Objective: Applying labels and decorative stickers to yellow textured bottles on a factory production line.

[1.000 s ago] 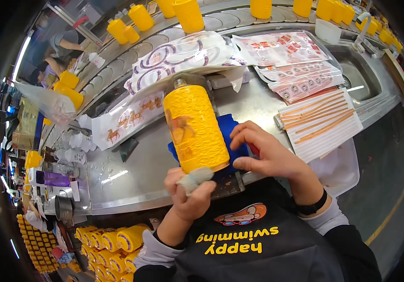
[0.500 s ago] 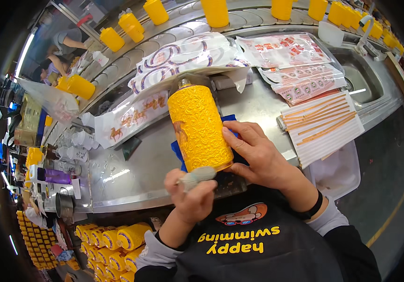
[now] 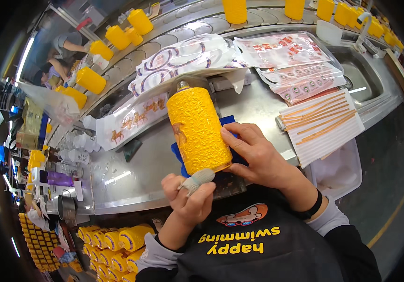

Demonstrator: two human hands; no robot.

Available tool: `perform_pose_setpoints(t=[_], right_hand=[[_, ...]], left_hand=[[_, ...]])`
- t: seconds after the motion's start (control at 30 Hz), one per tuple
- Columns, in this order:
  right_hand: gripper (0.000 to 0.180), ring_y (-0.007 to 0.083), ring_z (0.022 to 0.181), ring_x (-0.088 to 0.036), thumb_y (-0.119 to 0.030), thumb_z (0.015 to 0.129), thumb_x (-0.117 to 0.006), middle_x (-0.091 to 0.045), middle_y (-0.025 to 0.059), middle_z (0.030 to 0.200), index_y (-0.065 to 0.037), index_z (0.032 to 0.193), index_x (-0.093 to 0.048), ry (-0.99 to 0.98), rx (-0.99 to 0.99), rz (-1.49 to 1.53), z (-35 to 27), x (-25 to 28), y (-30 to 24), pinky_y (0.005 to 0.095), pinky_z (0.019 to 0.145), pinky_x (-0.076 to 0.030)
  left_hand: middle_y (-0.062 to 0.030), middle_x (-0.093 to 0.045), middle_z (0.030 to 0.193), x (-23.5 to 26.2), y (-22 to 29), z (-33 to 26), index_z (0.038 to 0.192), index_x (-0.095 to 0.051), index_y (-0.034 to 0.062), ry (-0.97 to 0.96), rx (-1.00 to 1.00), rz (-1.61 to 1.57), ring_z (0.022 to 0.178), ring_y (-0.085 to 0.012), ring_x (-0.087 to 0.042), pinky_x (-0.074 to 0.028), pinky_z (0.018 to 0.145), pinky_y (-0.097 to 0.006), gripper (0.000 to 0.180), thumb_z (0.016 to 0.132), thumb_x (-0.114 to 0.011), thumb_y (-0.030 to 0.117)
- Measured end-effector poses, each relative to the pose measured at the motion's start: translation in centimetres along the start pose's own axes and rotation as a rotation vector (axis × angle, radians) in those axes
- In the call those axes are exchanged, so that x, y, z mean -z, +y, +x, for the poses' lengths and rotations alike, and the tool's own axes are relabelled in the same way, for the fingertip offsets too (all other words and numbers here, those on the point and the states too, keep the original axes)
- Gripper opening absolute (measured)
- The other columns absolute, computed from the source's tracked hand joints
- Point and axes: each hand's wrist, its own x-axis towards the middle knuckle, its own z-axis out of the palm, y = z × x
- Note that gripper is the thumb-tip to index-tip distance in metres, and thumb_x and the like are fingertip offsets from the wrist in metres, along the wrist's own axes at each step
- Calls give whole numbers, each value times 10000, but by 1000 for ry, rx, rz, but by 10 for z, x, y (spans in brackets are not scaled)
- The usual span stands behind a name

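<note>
A yellow bottle [image 3: 199, 127] with raised swirling relief lies on its side, its clear neck away from me and its base toward me. Beneath it shows a blue pad [image 3: 180, 155]. My right hand [image 3: 258, 155] grips the bottle's right side near the base, thumb on top. My left hand [image 3: 190, 197] is closed, with a grey knit finger cover [image 3: 203, 176] on one finger. That covered finger is at the lower edge of the bottle's base; whether it touches is unclear. Brown horse figures show partly on the bottle's left side.
Decal sheets [image 3: 178, 58] lie beyond the bottle, with a horse-figure strip [image 3: 136, 117] at left. Red-printed sheets [image 3: 300, 75] and a white sheet of orange strips [image 3: 322, 120] lie right, near a sink [image 3: 361, 77]. A conveyor [image 3: 174, 26] carries yellow bottles behind. More yellow bottles [image 3: 134, 237] are stacked lower left.
The grey-covered finger has shifted slightly right along the bottle's base. Bottles on the conveyor have moved along to the left. The bottle and my right hand stay nearly in place.
</note>
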Motion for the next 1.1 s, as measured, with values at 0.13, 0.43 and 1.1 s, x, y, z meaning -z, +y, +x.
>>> perform_pose_setpoints(t=[0.13, 0.43, 1.1], right_hand=[[715, 401, 1183, -469, -112, 693, -795, -470, 223, 1309, 37, 1317, -479, 9, 0, 6, -1, 0, 0, 439, 1000, -421], [422, 322, 900, -601, 9, 658, -709, -615, 123, 1001, -38, 1057, -581, 135, 205, 98, -5, 22, -14, 385, 800, -502], [203, 236, 839, -569, -47, 684, -713, -605, 45, 910, -76, 864, -625, 105, 294, 7, -2, 14, -19, 336, 729, -457]], left_hand=[[-56, -662, 909, -2, 5, 15, 932, -613, 144, -59, -102, 77, 843, -266, -480, -390, 779, -417, 203, 762, -688, 63], [-142, -641, 1092, 1, 0, 10, 1112, -590, 81, -37, 100, 42, 1027, -332, -517, -364, 935, -445, 350, 771, -665, 51], [-228, -546, 1300, -7, -6, 27, 1337, -485, -10, -252, 127, 150, 1222, -412, -511, -250, 1114, -570, 530, 889, -654, 218]])
